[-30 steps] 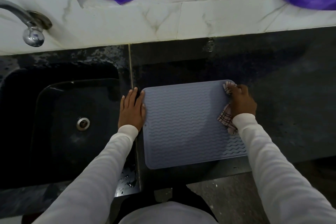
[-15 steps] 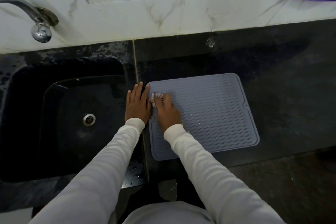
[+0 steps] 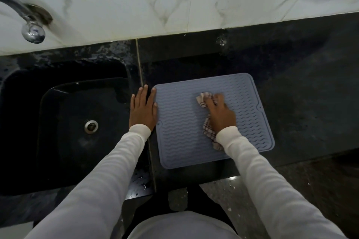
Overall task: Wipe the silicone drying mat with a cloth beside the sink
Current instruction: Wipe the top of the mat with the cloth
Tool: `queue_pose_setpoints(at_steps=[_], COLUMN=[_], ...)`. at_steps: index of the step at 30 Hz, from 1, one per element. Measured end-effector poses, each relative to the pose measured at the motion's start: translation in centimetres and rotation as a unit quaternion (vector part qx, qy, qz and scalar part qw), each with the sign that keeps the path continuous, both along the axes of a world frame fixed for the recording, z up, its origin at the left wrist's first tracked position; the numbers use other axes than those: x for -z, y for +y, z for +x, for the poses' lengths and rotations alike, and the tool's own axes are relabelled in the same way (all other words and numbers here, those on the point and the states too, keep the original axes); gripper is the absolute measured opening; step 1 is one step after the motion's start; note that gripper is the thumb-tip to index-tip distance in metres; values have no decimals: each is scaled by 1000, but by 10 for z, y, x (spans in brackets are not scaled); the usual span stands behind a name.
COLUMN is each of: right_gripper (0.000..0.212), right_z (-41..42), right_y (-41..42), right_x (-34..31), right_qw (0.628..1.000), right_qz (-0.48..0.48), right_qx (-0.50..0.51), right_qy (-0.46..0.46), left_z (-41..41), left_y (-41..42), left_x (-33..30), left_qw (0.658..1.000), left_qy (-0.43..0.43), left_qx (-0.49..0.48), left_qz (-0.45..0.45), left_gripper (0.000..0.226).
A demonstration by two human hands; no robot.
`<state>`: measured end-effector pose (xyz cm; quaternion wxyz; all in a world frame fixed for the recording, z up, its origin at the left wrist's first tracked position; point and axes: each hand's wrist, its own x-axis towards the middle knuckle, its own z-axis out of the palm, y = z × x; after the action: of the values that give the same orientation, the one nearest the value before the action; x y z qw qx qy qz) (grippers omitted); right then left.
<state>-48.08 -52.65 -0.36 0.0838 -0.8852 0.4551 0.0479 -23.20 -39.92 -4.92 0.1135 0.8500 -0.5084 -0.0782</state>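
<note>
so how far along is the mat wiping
Done: cannot tell; no wiped patch stands out on the mat. In hand: the right hand presses the checked cloth mid-mat while the left hand lies flat at the mat's left edge. Left: the near strip and right side, probably.

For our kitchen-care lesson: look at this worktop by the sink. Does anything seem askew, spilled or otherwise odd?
The drying mat lies slightly askew to the counter's front edge. Water droplets dot the strip beside the sink. Otherwise nothing stands out.
</note>
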Motion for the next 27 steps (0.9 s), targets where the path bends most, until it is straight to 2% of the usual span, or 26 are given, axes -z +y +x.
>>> queue_pose_setpoints(at_steps=[10, 14, 19, 21, 23, 25, 27], right_gripper=[54, 31, 60, 54, 33, 40, 37], right_z=[-66, -96, -103, -99, -95, -86, -76], right_y=[-56, -81, -98, -97, -97, -97, -91], right_x=[1, -9, -9, -7, -13, -24, -35], right_qw=[996, 986, 987, 986, 978, 970, 975], right_qz=[-24, 14, 2, 14, 30, 51, 49], right_qx=[87, 158, 158, 164, 204, 230, 209], right_qy=[6, -57, -18, -21, -44, -54, -54], left_z=[-2, -1, -1, -1, -1, -1, 0], left_y=[0, 0, -1, -1, -1, -1, -1], left_x=[-2, -1, 1, 1, 0, -1, -1], left_qw=[1000, 1000, 1000, 1000, 1000, 1000, 1000], left_qy=[-4, -8, -17, -14, -11, -7, 0], left_qx=[-3, -3, -5, -4, -3, -3, -6], left_qz=[14, 20, 19, 14, 10, 3, -3], left_gripper=[55, 55, 55, 55, 55, 55, 56])
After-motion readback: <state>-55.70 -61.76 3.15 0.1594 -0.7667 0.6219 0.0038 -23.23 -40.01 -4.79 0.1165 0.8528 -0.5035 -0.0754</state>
